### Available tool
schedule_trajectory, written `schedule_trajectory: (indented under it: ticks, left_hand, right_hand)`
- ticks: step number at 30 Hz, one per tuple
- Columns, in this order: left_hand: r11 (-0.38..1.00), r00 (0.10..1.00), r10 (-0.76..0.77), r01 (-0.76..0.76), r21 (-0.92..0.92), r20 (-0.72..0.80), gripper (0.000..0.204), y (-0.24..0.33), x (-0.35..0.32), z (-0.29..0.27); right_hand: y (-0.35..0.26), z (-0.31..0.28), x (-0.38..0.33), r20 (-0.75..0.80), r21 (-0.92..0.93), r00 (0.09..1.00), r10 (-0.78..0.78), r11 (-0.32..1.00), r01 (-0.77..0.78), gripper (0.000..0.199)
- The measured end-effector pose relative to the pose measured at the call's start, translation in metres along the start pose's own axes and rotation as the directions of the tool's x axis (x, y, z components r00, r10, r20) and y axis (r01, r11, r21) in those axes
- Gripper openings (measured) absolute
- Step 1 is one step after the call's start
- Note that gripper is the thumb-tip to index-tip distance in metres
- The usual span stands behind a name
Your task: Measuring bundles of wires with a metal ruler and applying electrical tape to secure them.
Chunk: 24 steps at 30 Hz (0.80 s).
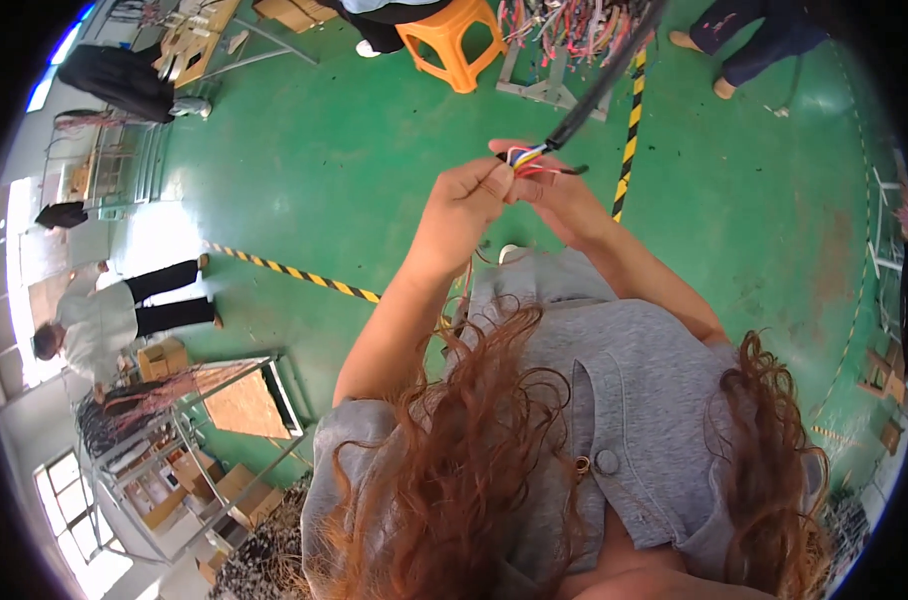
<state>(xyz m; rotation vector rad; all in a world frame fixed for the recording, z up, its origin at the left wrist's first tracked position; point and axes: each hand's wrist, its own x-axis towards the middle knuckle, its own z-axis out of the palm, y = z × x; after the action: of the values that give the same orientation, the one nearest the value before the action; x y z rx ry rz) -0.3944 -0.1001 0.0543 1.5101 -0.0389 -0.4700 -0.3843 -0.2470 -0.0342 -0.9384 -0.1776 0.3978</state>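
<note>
Both my hands meet in front of me at the end of a thick black cable (596,92), which runs up and away to the right. Several thin coloured wires (530,157), among them blue, yellow, white and red, fan out of its black sheath. My left hand (470,196) pinches these wires between thumb and fingers. Just to the right, my right hand (552,196) is closed on the same wires from the other side, with its fingertips partly hidden. A short black-ended piece (574,170) sticks out to the right by my right hand.
An orange plastic stool (454,45) stands ahead, beside a metal rack hung with wire bundles (574,35). Other people stand at the left and far right. A metal-framed workbench (249,395) with boxes is at the lower left. Yellow-black tape (629,135) marks the green floor.
</note>
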Motion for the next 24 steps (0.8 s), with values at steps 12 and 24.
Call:
schedule_trajectory:
  ticks: [12,24]
  left_hand:
    - [0.991,0.991,-0.129,0.127,0.043,0.043,0.026,0.010,-0.013,-0.006]
    - [0.749,0.869,0.494,-0.411,0.520,-0.024,0.017,-0.006,0.009,0.014]
  right_hand:
    - [-0.053,-0.001,-0.001,0.388,-0.259,0.921,-0.041,0.954,0.152,0.053]
    - [-0.029,0.010,-0.033,-0.185,-0.427,0.981,0.056,0.894,-0.132,0.039]
